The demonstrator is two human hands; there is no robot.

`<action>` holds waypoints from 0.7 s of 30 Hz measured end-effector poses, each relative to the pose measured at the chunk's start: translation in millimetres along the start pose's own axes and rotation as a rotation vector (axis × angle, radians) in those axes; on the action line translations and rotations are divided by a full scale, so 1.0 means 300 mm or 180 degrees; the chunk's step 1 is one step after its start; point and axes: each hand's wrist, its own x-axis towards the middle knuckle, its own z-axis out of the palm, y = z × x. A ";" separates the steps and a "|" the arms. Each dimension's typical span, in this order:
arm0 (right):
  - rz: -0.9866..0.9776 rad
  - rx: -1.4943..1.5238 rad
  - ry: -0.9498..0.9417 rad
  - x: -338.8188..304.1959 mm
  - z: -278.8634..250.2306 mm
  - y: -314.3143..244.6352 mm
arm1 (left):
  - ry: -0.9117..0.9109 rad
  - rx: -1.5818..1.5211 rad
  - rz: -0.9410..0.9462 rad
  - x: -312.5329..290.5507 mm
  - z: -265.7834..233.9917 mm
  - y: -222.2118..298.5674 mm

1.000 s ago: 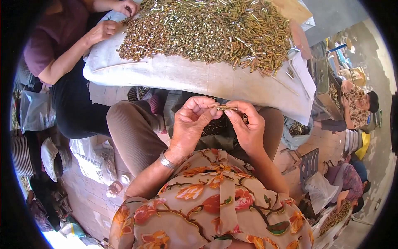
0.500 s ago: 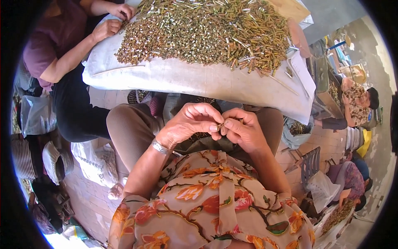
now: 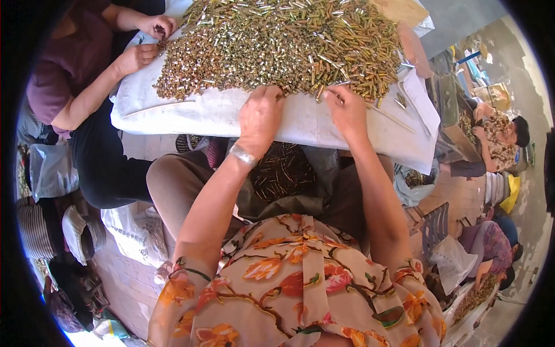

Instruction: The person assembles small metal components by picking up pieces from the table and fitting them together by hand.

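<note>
A large heap of small brassy metal parts [image 3: 248, 58] lies on a white-covered table. Short ring-like pieces make up its left and middle, and longer thin metal pins [image 3: 358, 52] its right. My left hand [image 3: 260, 115] rests at the heap's near edge by the short pieces, fingers bent together and tips partly hidden. At the edge by the pins is my right hand [image 3: 347, 110], thumb and fingers drawn in; what they hold, if anything, is too small to make out. One loose metal piece [image 3: 318, 96] lies just left of its fingertips.
Below the table edge, a dark bag [image 3: 283, 173] of metal pins sits between my knees. Two thin sticks lie on the white cover [image 3: 196, 118]. At the far left a co-worker's hands [image 3: 139, 58] touch the heap. Bags, a chair [image 3: 435, 228] and other people are around.
Both my hands have moved away from my lap, where they met over a small metal part, to the heap's near edge, and are now apart. The bag between my knees shows more.
</note>
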 end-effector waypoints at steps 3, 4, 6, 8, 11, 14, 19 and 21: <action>-0.1619 -0.2097 0.0487 0.088 0.016 0.027 | -0.0059 0.0560 0.0010 0.035 0.028 0.026; -0.1252 -0.2339 0.0316 0.093 0.032 0.006 | -0.0117 0.0638 0.0023 0.039 0.028 0.023; -0.0886 -0.2577 0.0141 0.091 0.057 -0.019 | -0.0173 0.0716 0.0033 0.039 0.030 0.016; -0.0935 -0.2173 0.0164 0.083 0.067 -0.028 | -0.0095 0.0769 0.0258 0.034 0.040 0.008; -0.0914 -0.1517 0.0285 0.058 0.066 -0.022 | -0.0115 0.0723 0.0372 0.037 0.044 0.001; -0.1471 -0.1104 0.0475 0.009 0.035 -0.001 | -0.0152 0.0463 0.0515 0.048 0.034 -0.005; 0.0111 0.0648 -0.0210 -0.177 -0.012 -0.092 | -0.0080 -0.0673 0.0051 -0.015 -0.021 -0.001; 0.0238 0.1139 -0.0328 -0.251 -0.013 -0.114 | -0.0360 -0.1394 -0.0414 -0.070 -0.089 0.047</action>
